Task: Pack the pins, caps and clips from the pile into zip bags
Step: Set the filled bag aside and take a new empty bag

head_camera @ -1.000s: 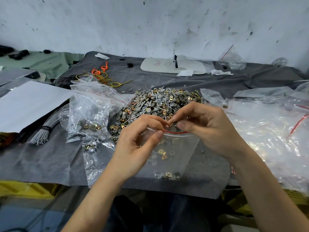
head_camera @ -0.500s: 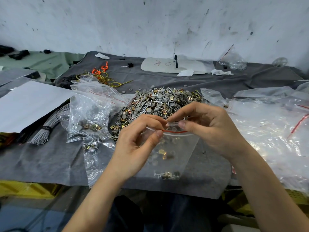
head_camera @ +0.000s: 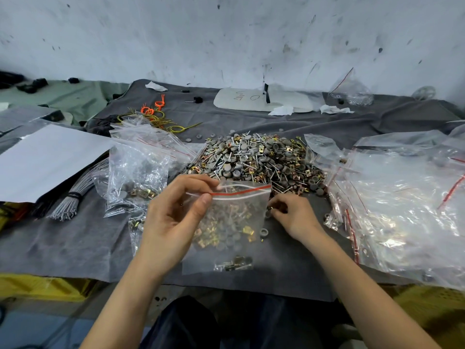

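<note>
A pile of grey caps, silver pins and brass clips [head_camera: 254,159] lies on the grey cloth [head_camera: 63,243] in the middle. In front of it, a clear zip bag [head_camera: 234,222] with a red seal line hangs upright, and my left hand [head_camera: 173,217] pinches it at the top left corner. Its mouth gapes open; a few pins and clips sit at its bottom. My right hand [head_camera: 292,215] is down on the cloth just right of the bag, fingers curled on small brass pieces at the pile's near edge. A loose grey cap [head_camera: 263,232] lies beside it.
Filled zip bags [head_camera: 137,172] lie to the left of the pile. A heap of unused zip bags [head_camera: 402,197] covers the right side. White paper [head_camera: 42,159] and a grey wire bundle [head_camera: 68,202] are at the left. Yellow and orange wires [head_camera: 156,114] lie behind.
My right hand let go of the bag's top edge and dropped to the cloth at the right. The left hand still holds the bag, whose mouth now shows open.
</note>
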### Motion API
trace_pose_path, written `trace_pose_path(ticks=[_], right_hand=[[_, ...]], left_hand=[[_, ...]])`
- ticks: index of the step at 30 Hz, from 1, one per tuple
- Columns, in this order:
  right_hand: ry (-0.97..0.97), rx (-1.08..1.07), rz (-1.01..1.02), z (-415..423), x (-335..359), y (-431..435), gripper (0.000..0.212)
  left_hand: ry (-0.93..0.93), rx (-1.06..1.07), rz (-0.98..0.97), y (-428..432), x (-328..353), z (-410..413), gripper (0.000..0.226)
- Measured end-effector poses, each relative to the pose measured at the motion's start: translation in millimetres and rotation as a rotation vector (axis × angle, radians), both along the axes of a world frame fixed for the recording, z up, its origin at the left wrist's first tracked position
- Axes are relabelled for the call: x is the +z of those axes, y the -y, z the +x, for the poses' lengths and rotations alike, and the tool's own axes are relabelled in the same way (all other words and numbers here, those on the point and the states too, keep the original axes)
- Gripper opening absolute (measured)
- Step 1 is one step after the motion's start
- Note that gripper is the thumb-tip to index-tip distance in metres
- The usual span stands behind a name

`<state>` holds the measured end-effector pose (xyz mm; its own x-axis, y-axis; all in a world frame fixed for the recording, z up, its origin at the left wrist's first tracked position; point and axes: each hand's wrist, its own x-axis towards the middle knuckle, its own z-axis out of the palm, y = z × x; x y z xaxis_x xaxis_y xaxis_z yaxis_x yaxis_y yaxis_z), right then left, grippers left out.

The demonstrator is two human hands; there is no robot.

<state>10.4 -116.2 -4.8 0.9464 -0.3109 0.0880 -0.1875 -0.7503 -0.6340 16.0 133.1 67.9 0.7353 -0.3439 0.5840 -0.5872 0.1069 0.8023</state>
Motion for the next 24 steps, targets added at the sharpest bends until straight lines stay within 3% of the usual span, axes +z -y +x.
trace_pose_path(ticks=[9,15,19,24], right_hand=[[0.067,-0.026,-0.05,5,3,-6,0.012],[-0.107,-0.047,-0.194,14,5,-20,0.015],[-0.053,-0.064,-0.185,14,3,-25,0.009],[0.069,-0.119,-0.149,5,3,-20,0.021]], left_hand=[[0.014,0.061,0.008,-7,3,2,0.012],[0.018,0.058,0.016,-4,2,2,0.012],[0.001,0.052,0.003,-6,3,2,0.012],[0.008,0.083,0.011,-11,5,4,0.014]])
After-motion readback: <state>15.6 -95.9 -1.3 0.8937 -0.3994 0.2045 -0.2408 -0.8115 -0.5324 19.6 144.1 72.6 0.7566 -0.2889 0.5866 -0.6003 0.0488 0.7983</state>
